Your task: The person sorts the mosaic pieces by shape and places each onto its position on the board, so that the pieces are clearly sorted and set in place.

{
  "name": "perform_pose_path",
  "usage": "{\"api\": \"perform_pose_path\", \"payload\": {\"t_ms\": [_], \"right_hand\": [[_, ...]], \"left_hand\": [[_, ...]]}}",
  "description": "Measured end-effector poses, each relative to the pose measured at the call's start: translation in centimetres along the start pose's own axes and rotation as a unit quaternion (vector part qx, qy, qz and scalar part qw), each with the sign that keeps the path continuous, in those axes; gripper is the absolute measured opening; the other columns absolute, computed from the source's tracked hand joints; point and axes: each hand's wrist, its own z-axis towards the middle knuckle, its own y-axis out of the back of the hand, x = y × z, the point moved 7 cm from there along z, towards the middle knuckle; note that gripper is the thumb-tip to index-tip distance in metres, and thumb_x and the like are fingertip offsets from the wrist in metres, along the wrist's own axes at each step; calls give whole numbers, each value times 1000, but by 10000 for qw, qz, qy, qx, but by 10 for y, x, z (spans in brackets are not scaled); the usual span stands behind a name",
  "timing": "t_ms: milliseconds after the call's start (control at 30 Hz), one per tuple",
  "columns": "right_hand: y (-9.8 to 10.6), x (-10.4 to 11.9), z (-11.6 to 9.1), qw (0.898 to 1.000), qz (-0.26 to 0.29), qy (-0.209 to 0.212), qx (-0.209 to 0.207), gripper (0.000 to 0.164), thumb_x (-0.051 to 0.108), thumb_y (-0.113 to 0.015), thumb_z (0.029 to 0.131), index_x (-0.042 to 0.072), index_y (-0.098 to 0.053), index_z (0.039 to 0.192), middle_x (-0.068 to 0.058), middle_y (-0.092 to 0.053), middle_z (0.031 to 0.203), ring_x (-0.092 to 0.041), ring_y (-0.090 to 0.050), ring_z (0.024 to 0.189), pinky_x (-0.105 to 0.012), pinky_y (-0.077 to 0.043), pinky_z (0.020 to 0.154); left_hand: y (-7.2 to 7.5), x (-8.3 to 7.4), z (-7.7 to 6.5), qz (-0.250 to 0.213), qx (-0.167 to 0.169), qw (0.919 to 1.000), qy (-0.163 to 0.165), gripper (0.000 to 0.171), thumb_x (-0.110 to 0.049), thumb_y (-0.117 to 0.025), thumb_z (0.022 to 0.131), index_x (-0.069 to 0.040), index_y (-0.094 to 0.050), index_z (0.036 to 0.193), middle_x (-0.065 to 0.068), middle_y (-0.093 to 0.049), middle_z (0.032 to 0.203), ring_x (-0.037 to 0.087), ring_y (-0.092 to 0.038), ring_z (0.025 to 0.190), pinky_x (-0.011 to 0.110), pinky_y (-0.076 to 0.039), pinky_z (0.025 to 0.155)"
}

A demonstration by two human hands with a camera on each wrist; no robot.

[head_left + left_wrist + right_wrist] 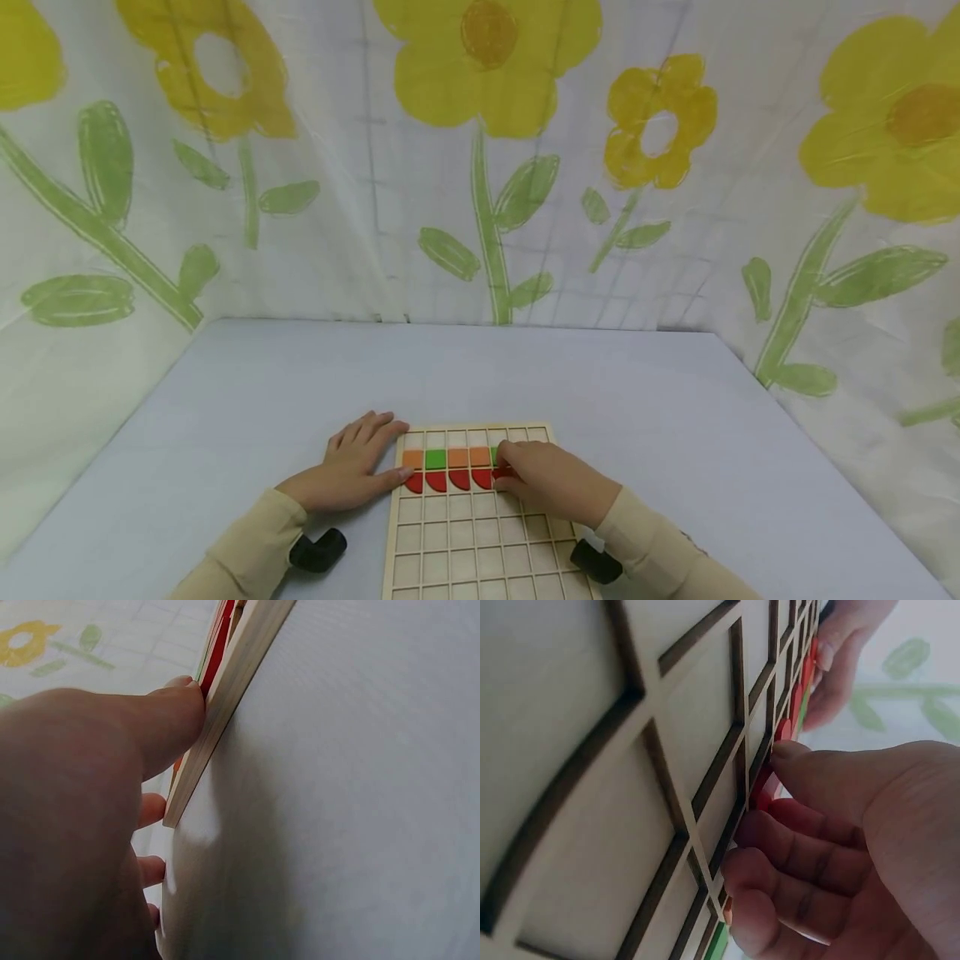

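A wooden grid board [461, 533] lies on the table under both hands. My left hand [348, 467] rests at its upper left edge with fingers spread, the thumb on the rim beside the first red piece. With thumb and fingers, my right hand [558, 483] pinches a red quarter-circle piece [763, 787] at the fifth cell of the red row. To its left, several red quarter-circle pieces [459, 479] sit in that row. Orange square tiles [457, 458] and a green square tile [435, 459] fill the row above, with more green partly hidden by my right hand.
The pale table [637, 392] extends around the board. Behind it hangs a white curtain [322, 267] printed with yellow flowers. A black wrist device [318, 551] sits by my left sleeve, and another black device [596, 562] by my right sleeve, over the board's right edge.
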Motion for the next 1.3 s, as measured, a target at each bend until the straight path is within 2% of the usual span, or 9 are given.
{"api": "perform_pose_path", "payload": {"t_ms": [133, 533, 733, 1000, 1167, 1300], "right_hand": [[2, 0, -2, 10000, 83, -14, 3, 13, 29, -62, 94, 18, -55, 90, 11, -58, 79, 0, -47, 64, -19, -42, 59], [2, 1, -1, 9998, -126, 152, -39, 20, 23, -61, 95, 18, -48, 80, 12, -44, 67, -3, -37, 58, -19, -34, 53], [3, -1, -1, 9999, 45, 117, -59, 18, 22, -61, 95, 18, -49, 82, 13, -48, 72, -2, -40, 61, -19, -37, 56], [5, -7, -3, 9996, 291, 10, 22, 14, 25, -61, 95, 20, -54, 84, 15, -52, 75, -2, -44, 63, -19, -40, 59], [23, -12, -14, 9992, 392, -51, -32, 17, 34, -54, 98, 21, -57, 87, 15, -51, 74, -2, -44, 62, -20, -41, 58], [44, -21, -39, 9993, 97, -320, -158, 19, 37, -54, 98, 21, -58, 89, 15, -49, 72, -2, -44, 60, -20, -40, 56]], "left_hand": [[0, 0, 1, 15, 9, 10000, -48, 66, -55, -53, 92, -15, -39, 142, 17, -24, 152, 45, -11, 142, 67, -9, 106], [0, 1, 0, -6, -75, 9999, -72, 66, -54, -54, 92, -14, -40, 141, 19, -25, 152, 45, -11, 142, 68, -9, 105], [-1, 1, 1, 99, -74, 9999, -78, 65, -56, -53, 92, -15, -39, 141, 18, -25, 152, 45, -12, 142, 68, -10, 105], [-2, 0, 2, 6, -19, 9999, -132, 65, -56, -52, 92, -16, -39, 142, 17, -24, 153, 45, -11, 142, 68, -9, 104], [-1, 0, 2, 58, -43, 9999, -137, 65, -56, -52, 92, -15, -39, 141, 18, -25, 152, 45, -12, 142, 68, -10, 104], [0, -1, 2, 108, -64, 9998, -121, 66, -56, -52, 92, -15, -39, 141, 19, -26, 151, 46, -12, 142, 68, -11, 104]]}}
